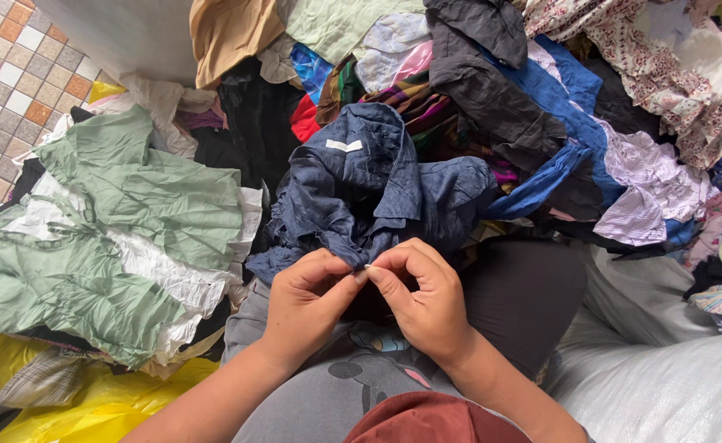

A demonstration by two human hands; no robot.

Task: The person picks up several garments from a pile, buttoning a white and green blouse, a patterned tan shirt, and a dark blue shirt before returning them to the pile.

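Note:
A crumpled dark blue shirt (361, 184) with a collar and a white neck label lies in front of me on my lap. My left hand (307, 299) and my right hand (422, 295) meet at its near edge. Both pinch the fabric between thumb and fingers, fingertips touching each other at a small pale spot, maybe a button.
A pale green garment (131, 213) lies spread to the left over white cloth and yellow plastic bags (107, 406). A large heap of mixed clothes (541, 98) fills the back and right. A white woven sack (664, 369) lies at the right. Tiled floor (8, 74) shows top left.

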